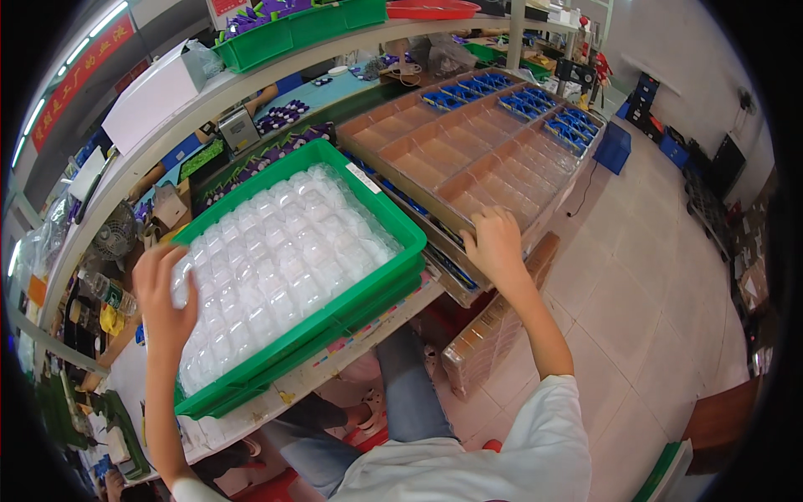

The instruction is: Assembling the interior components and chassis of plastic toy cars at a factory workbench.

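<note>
My left hand (165,293) is raised at the left side of a green tray (410,230), slightly blurred, thumb and fingers apart and holding nothing. Clear plastic molded sheets with rows of rounded cups (284,251) fill this tray, which sits on another green one. To the right, my right hand (497,243) rests at the near rim of a brown compartment tray (477,138). Its thumb stands away from its fingers, and I see nothing lifted in it. Blue items (573,127) lie in the far compartments; clear plastic covers several nearer ones.
Beyond the trays runs a shelf (293,29) bearing a white box (155,96) and a green bin (301,33). Purple items (284,115) lie behind it. A cardboard stack (481,351) stands beside my legs. At right, a blue crate (613,148) sits on the tiled floor (644,276).
</note>
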